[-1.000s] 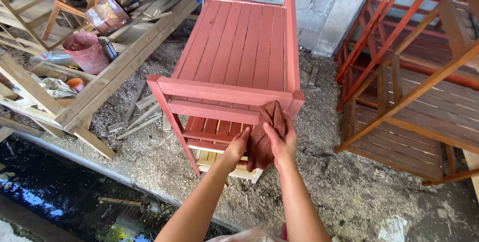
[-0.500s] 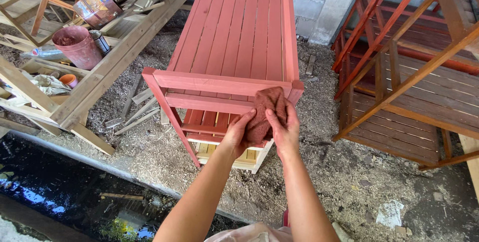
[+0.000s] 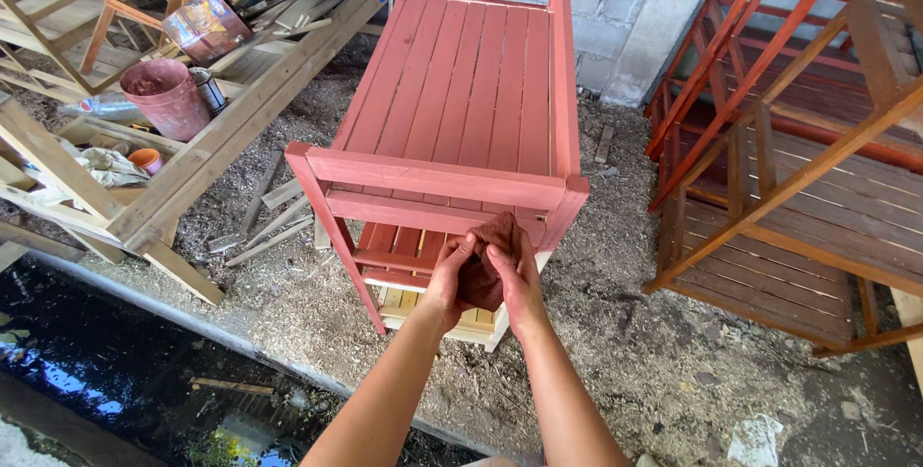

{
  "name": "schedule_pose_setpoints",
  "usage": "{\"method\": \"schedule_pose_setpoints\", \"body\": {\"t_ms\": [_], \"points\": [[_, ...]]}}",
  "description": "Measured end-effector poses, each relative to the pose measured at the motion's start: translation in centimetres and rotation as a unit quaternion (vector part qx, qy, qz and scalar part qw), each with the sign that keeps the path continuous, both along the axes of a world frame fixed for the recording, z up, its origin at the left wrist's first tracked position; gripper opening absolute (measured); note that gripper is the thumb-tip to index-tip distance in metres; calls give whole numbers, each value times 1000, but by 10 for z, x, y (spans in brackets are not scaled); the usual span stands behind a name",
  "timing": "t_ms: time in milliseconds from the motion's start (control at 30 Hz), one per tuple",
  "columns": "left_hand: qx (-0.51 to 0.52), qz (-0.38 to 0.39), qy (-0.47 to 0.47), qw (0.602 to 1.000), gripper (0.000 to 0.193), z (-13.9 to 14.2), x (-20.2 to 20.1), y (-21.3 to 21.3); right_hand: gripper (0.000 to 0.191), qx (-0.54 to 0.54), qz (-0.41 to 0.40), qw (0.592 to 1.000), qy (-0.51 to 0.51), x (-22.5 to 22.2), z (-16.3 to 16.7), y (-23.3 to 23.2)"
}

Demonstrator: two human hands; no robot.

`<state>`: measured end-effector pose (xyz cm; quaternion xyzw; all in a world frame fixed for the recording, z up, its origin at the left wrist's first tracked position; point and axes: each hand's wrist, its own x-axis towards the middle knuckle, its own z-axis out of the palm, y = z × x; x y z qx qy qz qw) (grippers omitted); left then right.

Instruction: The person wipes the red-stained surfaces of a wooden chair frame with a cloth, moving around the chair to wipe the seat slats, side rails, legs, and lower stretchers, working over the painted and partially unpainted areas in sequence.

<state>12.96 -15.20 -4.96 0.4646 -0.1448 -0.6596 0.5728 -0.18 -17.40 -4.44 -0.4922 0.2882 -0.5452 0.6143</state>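
Observation:
A red-stained slatted wooden frame, like a small cot or crate, stands on the sawdust floor in front of me. Both my hands hold a reddish-brown rag just below the frame's near right corner post. My left hand grips the rag's left side, and my right hand grips its right side with fingers curled over the cloth. The rag is bunched between my palms, apart from the near rail.
A reddish bucket and a tin sit on bare timber frames at the left. Orange-stained shelving frames stand at the right. A block wall is behind. A dark wet channel runs along the lower left.
My hands have dropped with the rag from the corner post's top to below the near rail. The view has tilted so more of the frame shows.

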Motion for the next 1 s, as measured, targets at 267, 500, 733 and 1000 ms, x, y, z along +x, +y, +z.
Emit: {"method": "schedule_pose_setpoints", "body": {"t_ms": [267,500,733,1000], "points": [[-80,44,-84,992,66,9,18,-9,48,18,43,999,16,27,-1,-10],[-22,162,-62,985,62,16,30,-10,52,21,-15,999,25,26,3,-8],[-56,20,-78,995,76,6,0,-16,70,-125,7,986,111,6,-5,-2],[-47,-54,-143,987,68,17,-58,-30,59,-41,-142,986,71,-39,-25,-1]]}}
